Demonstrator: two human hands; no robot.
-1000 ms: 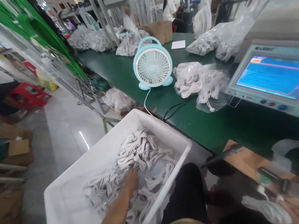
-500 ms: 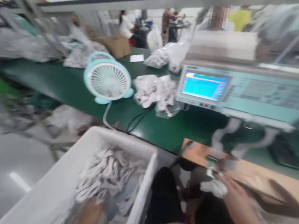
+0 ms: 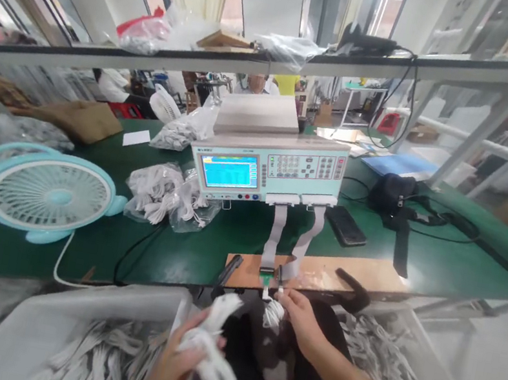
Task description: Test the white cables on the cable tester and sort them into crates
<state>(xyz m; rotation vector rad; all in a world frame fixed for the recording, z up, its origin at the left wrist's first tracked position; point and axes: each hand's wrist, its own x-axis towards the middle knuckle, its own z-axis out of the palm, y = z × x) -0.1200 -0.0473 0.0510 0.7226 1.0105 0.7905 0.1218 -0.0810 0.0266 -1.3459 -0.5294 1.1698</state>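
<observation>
My left hand [image 3: 183,354] is closed around a coiled white cable [image 3: 221,377], held above the right rim of a white bin [image 3: 43,297]. At the front edge of the table, my right hand [image 3: 300,316] pinches the plug end of another bundled white cable [image 3: 273,315]. That cable's ends meet a small green circuit board [image 3: 266,280] and a connector beside it, on a wooden board [image 3: 318,270]. Two grey ribbon cables [image 3: 277,230] run from there up to a tester [image 3: 268,166] with a lit blue screen. Whether the plugs are fully seated I cannot tell.
A light-blue fan [image 3: 54,194] stands at the left, beside bagged white cables [image 3: 156,189]. A phone [image 3: 347,226] and a black pouch [image 3: 393,198] lie right of the tester. Another bin of cables [image 3: 407,348] sits at lower right. A shelf [image 3: 185,50] crosses above the table.
My left hand has come up out of the left bin with a coiled cable. My right hand stays at the connectors with its cable. The view has swung right.
</observation>
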